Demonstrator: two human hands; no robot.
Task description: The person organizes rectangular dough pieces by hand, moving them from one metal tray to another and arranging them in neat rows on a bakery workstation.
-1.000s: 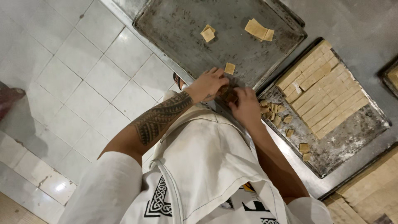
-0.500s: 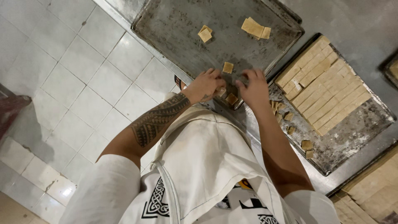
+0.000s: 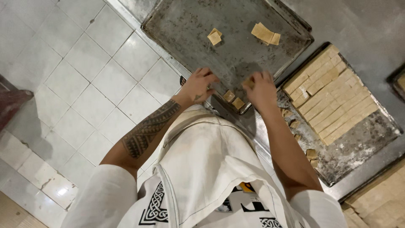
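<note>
My left hand hovers over the near edge of a dark metal baking tray, fingers spread and holding nothing. Just to its right, two small square dough pieces lie side by side on the tray's near rim. My right hand is a little further right, its fingertips pinching a small tan dough piece. A folded dough square and a larger flat dough piece lie further up the tray.
A second floured tray to the right holds a slab of dough cut into strips, with loose dough bits on its near side. White floor tiles lie to the left. My white apron fills the lower middle.
My hands were together at the tray's near edge and have moved apart. Two dough squares now lie uncovered between them. The view has shifted slightly.
</note>
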